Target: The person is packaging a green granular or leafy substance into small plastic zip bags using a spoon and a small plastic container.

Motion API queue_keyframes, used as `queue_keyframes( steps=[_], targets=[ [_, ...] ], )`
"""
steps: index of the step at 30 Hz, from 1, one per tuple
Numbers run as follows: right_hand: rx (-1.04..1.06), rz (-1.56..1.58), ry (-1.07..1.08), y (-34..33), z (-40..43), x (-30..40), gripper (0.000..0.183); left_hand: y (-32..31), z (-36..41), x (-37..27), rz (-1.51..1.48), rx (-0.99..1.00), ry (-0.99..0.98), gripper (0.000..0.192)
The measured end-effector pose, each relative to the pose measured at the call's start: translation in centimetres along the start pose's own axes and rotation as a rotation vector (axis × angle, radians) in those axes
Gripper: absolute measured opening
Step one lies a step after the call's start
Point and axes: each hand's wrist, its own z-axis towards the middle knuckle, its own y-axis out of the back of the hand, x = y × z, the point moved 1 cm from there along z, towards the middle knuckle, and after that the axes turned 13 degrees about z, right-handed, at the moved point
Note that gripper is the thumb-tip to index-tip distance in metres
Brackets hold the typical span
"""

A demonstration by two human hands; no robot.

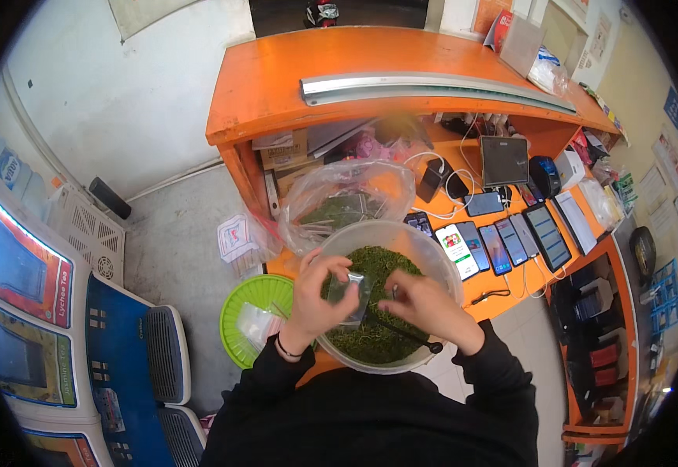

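Note:
Over a large translucent plastic tub (pixel 453 280), my left hand (pixel 321 298) pinches a small transparent plastic bag (pixel 357 303) between thumb and fingers. Dark green shredded leafy material (pixel 368 344) fills much of the tub. My right hand (pixel 426 306) hovers above the tub's right half, fingers curled and slightly blurred. Whether anything sits between those fingertips is unclear. Below it, a black-handled utensil (pixel 412 337) lies on the green material, its handle end near the rim; its other end is hidden.
Behind the tub stands a large transparent bag (pixel 344 181) with packets of green material. A lime-green round lid (pixel 239 303) at left holds small plastic bags (pixel 257 324). Several phones (pixel 496 248) and white charging cables (pixel 461 175) cover the orange desk (pixel 502 298). Drink dispensers (pixel 29 257) stand far left.

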Motion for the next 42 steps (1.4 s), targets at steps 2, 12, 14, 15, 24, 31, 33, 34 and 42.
queue_keyframes(
  steps=[2,12,14,15,24,31,33,34,42],
  targets=[
    [0.067,-0.051,0.051,-1.8,-0.4,-1.6,0.026,-0.4,-0.2,0.3,-0.108,0.033,0.151,0.035],
    [0.243,-0.439,0.418,-3.0,4.4,-3.2,0.024,-1.1,-0.3,1.4,-0.275,-0.146,0.259,0.03],
    [0.423,-0.415,0.468,-4.8,4.7,-2.7,0.025,-1.1,-0.3,1.5,-0.28,-0.111,0.271,0.03],
    [0.472,-0.481,0.449,-5.8,4.5,-2.3,0.024,-1.0,-0.3,1.4,-0.288,-0.081,0.288,0.03],
    [0.226,-0.388,0.39,-5.8,5.3,-2.1,0.016,-0.5,-0.7,1.8,-0.174,-0.1,0.141,0.053],
    [-0.054,0.22,0.212,-0.7,2.3,2.8,0.015,0.0,-0.1,-1.1,0.16,0.026,-0.046,0.093],
    [-0.045,0.283,0.241,-1.0,1.8,3.0,0.017,-0.2,-0.2,-0.8,0.175,0.024,-0.06,0.086],
    [-0.014,0.257,0.277,-0.9,1.6,2.9,0.015,-0.2,-0.3,-0.7,0.192,0.024,-0.073,0.08],
    [0.232,-0.344,0.139,-1.9,-0.1,-2.9,0.017,-0.8,-0.5,0.6,-0.295,-0.011,0.162,0.076]
  ],
)
